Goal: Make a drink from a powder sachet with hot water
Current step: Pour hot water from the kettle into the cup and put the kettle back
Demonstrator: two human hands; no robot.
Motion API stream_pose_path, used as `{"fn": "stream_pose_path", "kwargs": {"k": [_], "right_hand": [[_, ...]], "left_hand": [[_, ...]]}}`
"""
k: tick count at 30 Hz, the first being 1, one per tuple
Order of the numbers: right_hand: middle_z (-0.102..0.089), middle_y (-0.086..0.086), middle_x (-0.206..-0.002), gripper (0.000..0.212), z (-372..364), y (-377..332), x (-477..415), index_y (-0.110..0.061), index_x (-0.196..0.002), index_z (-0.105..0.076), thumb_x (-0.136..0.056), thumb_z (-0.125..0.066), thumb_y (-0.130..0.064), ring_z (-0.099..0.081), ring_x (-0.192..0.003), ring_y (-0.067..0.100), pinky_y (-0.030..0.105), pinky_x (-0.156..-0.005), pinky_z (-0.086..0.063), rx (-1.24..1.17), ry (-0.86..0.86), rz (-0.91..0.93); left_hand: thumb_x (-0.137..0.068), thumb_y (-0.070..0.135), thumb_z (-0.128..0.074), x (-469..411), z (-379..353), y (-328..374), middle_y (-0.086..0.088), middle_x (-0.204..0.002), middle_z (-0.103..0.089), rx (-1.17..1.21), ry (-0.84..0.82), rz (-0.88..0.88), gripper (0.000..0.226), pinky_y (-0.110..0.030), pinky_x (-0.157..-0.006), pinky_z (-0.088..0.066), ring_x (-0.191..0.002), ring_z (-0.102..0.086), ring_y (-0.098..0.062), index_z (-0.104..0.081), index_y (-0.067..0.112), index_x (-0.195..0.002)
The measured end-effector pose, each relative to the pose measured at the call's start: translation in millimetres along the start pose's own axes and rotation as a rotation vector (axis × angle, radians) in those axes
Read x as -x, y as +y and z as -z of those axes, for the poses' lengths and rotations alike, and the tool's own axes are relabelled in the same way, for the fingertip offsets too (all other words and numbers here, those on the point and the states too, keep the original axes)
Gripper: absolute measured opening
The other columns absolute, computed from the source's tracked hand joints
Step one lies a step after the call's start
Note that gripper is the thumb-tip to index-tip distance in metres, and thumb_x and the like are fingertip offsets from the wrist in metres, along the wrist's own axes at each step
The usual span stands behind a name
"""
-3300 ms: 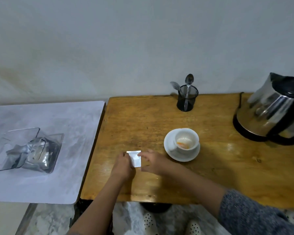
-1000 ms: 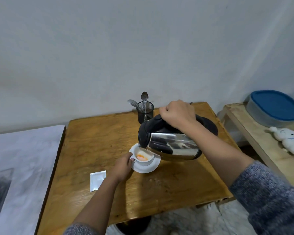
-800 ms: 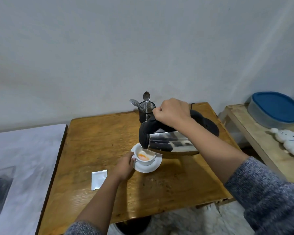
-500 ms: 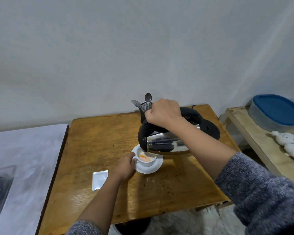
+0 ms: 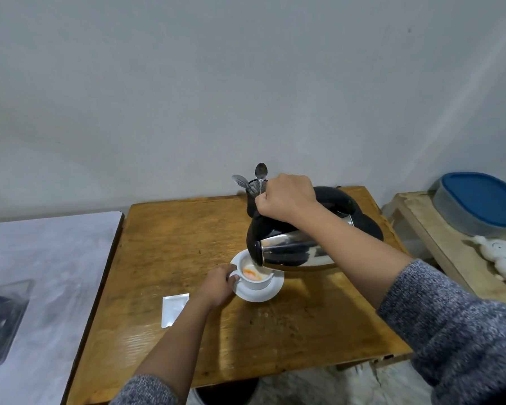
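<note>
A white cup (image 5: 257, 283) with orange powder inside stands on a white saucer (image 5: 268, 293) on the wooden table (image 5: 170, 249). My left hand (image 5: 218, 285) grips the cup's handle. My right hand (image 5: 287, 198) is closed on the black handle of a steel kettle (image 5: 292, 249). The kettle is tipped steeply, its spout right over the cup's rim. A flat white sachet (image 5: 173, 308) lies on the table left of my left forearm.
A black mesh holder with two spoons (image 5: 256, 185) stands at the table's back edge, behind the kettle. The kettle's black base (image 5: 368, 229) sits at the right. A grey surface (image 5: 47, 273) with a clear container lies left. A side bench (image 5: 450, 249) holds a blue-lidded tub and a soft toy.
The sachet was set down and my right hand brought the kettle over the cup. Over the last second the kettle has tipped further toward the cup while my left hand stayed on the handle.
</note>
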State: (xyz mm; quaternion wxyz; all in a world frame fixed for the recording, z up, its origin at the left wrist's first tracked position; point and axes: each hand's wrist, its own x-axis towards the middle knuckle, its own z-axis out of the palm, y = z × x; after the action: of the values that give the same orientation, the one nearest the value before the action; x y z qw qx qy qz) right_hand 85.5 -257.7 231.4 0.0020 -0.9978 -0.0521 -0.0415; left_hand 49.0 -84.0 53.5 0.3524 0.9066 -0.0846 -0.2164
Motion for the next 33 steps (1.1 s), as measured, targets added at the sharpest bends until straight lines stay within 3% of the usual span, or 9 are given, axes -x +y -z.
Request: {"fn": "stream_pose_path", "kwargs": {"k": [9,17,22,33], "right_hand": [[-0.038,-0.001,-0.059,0.032,2.5,-0.2,-2.4,-0.013,-0.057,-0.042,-0.085,-0.039,-0.028,-0.044,-0.06,0.02,0.023,-0.049,-0.024,0.051,-0.024,0.011],[-0.05,0.004,-0.077,0.025,5.5,-7.7,-5.4,-0.01,-0.072,-0.052,-0.086,-0.04,-0.028,-0.051,-0.068,0.025,0.026,-0.056,-0.031,0.084,-0.024,0.041],[-0.054,0.005,-0.077,0.025,7.8,-11.5,-8.6,-0.01,-0.074,-0.054,-0.085,-0.04,-0.027,-0.052,-0.068,0.025,0.026,-0.058,-0.033,0.121,-0.024,0.058],[-0.052,0.004,-0.077,0.023,10.6,-12.0,-9.5,-0.012,-0.076,-0.053,-0.086,-0.04,-0.028,-0.05,-0.069,0.025,0.026,-0.059,-0.033,0.127,-0.029,0.053]], "left_hand": [[-0.093,0.019,-0.048,-3.4,-0.6,1.6,-0.012,-0.129,-0.058,0.001,-0.007,0.011,0.034,-0.031,-0.091,-0.041,-0.114,-0.054,-0.028,-0.053,0.011,-0.126],[-0.093,0.019,-0.048,-6.4,0.0,-0.1,-0.011,-0.125,-0.06,-0.017,-0.012,0.012,0.031,-0.031,-0.088,-0.041,-0.11,-0.055,-0.026,-0.056,0.013,-0.122],[-0.093,0.019,-0.049,-8.4,0.5,-1.1,-0.011,-0.124,-0.061,-0.03,-0.022,0.002,0.029,-0.027,-0.085,-0.039,-0.109,-0.055,-0.026,-0.058,0.013,-0.119],[-0.092,0.02,-0.049,-8.2,1.3,-1.0,-0.011,-0.128,-0.058,-0.04,-0.033,0.026,0.032,-0.033,-0.093,-0.042,-0.113,-0.054,-0.027,-0.056,0.013,-0.123]]}}
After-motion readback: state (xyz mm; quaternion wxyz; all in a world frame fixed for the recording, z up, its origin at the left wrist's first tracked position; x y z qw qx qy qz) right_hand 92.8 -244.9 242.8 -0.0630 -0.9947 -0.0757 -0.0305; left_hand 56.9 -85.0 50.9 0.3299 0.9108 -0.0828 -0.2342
